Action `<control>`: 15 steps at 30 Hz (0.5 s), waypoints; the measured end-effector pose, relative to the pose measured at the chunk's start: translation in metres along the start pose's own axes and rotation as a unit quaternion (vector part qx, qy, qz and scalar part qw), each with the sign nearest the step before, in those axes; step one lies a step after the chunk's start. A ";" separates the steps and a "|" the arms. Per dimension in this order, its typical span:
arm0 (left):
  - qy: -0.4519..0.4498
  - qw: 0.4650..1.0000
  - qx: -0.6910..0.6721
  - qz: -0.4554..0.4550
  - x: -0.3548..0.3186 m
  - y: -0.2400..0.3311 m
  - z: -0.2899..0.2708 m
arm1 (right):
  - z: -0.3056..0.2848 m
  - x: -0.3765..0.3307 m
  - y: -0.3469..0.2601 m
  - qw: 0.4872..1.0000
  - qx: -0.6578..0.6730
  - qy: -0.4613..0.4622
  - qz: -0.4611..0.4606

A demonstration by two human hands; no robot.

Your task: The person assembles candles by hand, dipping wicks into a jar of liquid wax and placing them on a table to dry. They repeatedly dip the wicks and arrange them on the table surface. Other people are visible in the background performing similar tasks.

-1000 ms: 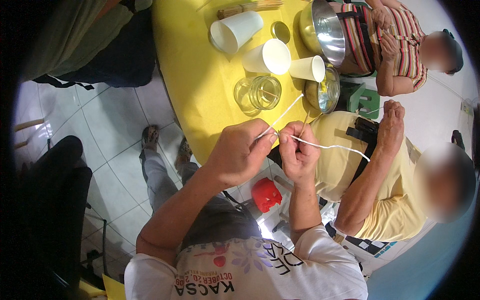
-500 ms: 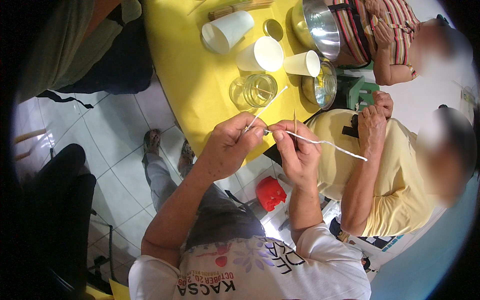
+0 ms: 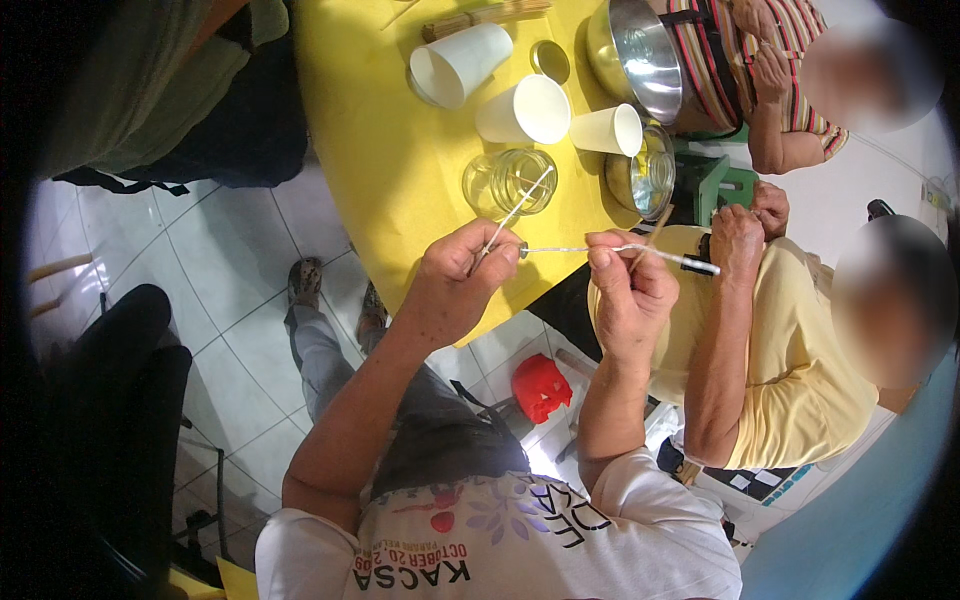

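Your left hand (image 3: 455, 290) is raised over the near edge of a yellow table (image 3: 380, 150), its fingers pinched shut around a thin wooden stick (image 3: 512, 218) that slants up toward a clear glass jar (image 3: 510, 182); your right hand (image 3: 625, 295) sits just beside it, thumb and forefinger pinched on a thin white wick (image 3: 590, 249) that runs level between the two hands and on past the right one to a dark tip; a small metal tab (image 3: 523, 251) sits on the wick's left end, close to your left fingers; the jar stands on the table just beyond your hands; behind it lie three white paper cups (image 3: 528, 110) on their sides, well apart from your hands; a steel bowl (image 3: 635, 50) and a smaller bowl (image 3: 642, 172) stand at the table's right edge; a person in a yellow shirt (image 3: 790, 360) sits to your right, hands raised near the small bowl; another person in a striped top (image 3: 720, 50) sits beyond; a red object (image 3: 541, 388) lies on the tiled floor (image 3: 240, 310) below your arms.
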State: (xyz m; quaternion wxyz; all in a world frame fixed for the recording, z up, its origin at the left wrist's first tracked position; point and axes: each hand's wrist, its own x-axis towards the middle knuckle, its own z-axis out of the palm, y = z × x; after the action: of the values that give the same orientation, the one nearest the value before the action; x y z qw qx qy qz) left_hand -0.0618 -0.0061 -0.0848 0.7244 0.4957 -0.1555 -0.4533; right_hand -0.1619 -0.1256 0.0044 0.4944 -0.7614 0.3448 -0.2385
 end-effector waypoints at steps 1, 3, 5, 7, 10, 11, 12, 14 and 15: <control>-0.003 1.000 -0.008 -0.010 -0.001 0.000 0.001 | 0.000 0.000 0.000 1.000 0.012 0.012 -0.012; -0.006 0.999 -0.033 -0.031 -0.001 0.000 0.002 | 0.000 0.000 0.000 0.999 0.034 0.021 -0.029; -0.003 0.999 -0.035 -0.035 -0.001 0.001 0.004 | 0.004 0.000 0.003 0.997 0.032 0.046 -0.061; -0.003 0.998 -0.042 -0.037 0.000 0.002 0.005 | 0.006 0.000 0.004 0.995 0.047 0.057 -0.071; -0.004 0.998 -0.050 -0.045 0.003 0.004 0.005 | 0.005 0.001 0.002 0.994 0.082 0.047 -0.048; -0.004 0.998 -0.046 -0.052 0.005 0.006 0.005 | 0.004 0.002 0.001 0.995 0.087 0.042 -0.038; -0.002 0.997 -0.044 -0.070 0.006 0.007 0.004 | 0.003 0.002 -0.001 0.994 0.099 0.033 -0.029; -0.012 0.995 -0.060 -0.078 0.008 0.009 0.003 | 0.003 0.003 -0.003 0.997 0.065 0.045 -0.022; -0.016 0.994 -0.069 -0.087 0.009 0.009 0.002 | 0.004 0.003 -0.004 0.997 0.051 0.050 -0.019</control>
State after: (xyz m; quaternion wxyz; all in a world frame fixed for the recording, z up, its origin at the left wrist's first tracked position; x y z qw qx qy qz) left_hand -0.0542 -0.0137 -0.0779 0.7121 0.4486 -0.0915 -0.5323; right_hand -0.1561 -0.1250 0.0063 0.5101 -0.7289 0.3415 -0.3030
